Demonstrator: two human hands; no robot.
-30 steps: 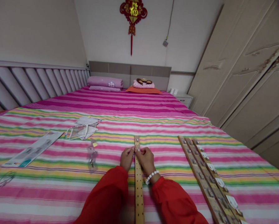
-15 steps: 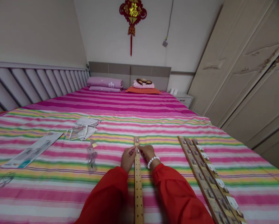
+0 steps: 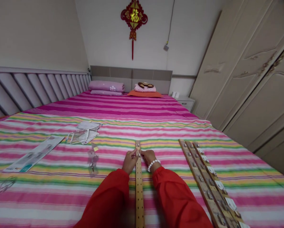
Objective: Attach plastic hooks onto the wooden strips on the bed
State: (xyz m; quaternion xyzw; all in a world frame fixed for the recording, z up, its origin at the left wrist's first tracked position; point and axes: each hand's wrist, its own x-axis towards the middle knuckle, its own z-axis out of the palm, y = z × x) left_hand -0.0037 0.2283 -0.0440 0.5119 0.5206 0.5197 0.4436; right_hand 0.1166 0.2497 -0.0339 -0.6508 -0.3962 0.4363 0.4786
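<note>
You are leaning over a bed (image 3: 61, 190) spread with a sheet striped in pink, green, yellow and white; it fills the lower half of the frame. At its far end, centre, sit a grey headboard (image 3: 132, 74), a pink pillow (image 3: 106, 86) and an orange cushion (image 3: 144, 93). A red knot ornament (image 3: 133, 17) hangs on the wall at upper centre, and a cream wardrobe (image 3: 251, 72) takes up the right side.

Clear plastic packets (image 3: 83, 134) lie left of centre; what is in them cannot be made out. A long printed card (image 3: 34, 153) lies further left.

A perforated wooden strip (image 3: 139, 190) runs from the bottom edge up the middle of the frame. Your left hand (image 3: 129, 161) and right hand (image 3: 149, 157) meet at its upper end, one on each side, fingertips pinched on a small metal fitting (image 3: 138, 154) on the strip. A white bead bracelet (image 3: 153, 164) circles your right wrist. Three more strips with fittings (image 3: 208, 180) lie side by side at lower right, well apart from your hands.
</note>
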